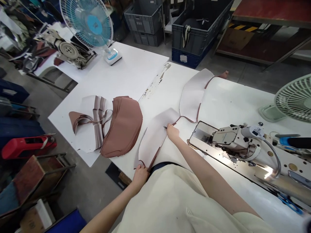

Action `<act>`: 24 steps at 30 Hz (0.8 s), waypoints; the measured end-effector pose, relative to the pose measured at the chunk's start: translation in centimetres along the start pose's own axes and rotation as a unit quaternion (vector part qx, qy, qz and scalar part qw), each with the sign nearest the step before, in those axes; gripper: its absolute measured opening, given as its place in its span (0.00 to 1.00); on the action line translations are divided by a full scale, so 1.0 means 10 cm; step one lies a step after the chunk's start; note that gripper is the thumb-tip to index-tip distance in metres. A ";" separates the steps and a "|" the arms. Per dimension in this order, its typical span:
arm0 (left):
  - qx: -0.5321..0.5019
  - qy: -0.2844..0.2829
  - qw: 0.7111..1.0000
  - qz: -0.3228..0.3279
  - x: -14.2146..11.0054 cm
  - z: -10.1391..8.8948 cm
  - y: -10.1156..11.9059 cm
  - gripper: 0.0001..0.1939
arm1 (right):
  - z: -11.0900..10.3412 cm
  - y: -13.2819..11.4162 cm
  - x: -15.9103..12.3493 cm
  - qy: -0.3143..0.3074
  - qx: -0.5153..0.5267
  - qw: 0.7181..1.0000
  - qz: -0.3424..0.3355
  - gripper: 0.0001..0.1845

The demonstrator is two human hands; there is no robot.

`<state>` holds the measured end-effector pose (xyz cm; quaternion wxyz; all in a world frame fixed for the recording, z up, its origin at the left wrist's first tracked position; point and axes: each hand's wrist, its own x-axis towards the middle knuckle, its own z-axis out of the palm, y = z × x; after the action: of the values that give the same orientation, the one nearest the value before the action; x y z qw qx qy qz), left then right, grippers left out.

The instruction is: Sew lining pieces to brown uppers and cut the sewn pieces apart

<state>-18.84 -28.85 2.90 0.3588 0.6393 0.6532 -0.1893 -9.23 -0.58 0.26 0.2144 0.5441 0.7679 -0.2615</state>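
A curved panel (155, 132), pale on its upper face with a brown edge, lies along the front of the white table. My left hand (141, 174) is closed on its near end, fingers wrapped over the corner. At the panel's right edge, my right hand (173, 132) is closed around a small dark pointed tool (165, 127); most of the tool is hidden in the fingers. A second pale panel (194, 97) lies farther back, joined to the first by a narrow brown strip. Left of my hands sits a stack of brown panels (125, 126).
A sewing machine (228, 139) stands close to my right arm, with blue-handled scissors (289, 204) near it. More stacked pale pieces (89, 126) lie at the left. A blue fan (93, 26), a green fan (296, 97) and grey crates (194, 35) stand around the table.
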 end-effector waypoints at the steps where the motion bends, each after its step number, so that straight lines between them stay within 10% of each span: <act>1: 0.000 0.001 1.000 -0.006 0.01 -0.01 -0.01 0.16 | -0.01 0.00 0.00 0.001 0.000 1.000 0.001 0.16; 11: 0.006 0.105 0.992 -0.069 -0.44 -0.13 -0.14 0.20 | -0.09 0.02 -0.20 0.030 0.088 0.995 -0.034 0.10; 19: -0.013 -0.079 0.994 -0.070 -0.35 0.11 0.02 0.20 | 0.14 0.01 -0.34 -0.023 0.112 0.992 -0.045 0.13; 24: -0.034 -0.184 0.981 -0.049 -0.26 -0.28 -0.13 0.14 | 0.11 0.02 -0.32 -0.052 0.094 0.993 -0.055 0.15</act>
<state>-20.97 -28.86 6.31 0.4848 0.5479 0.6129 -0.2987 -7.98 -3.53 1.28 0.1877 0.5044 0.7565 -0.3716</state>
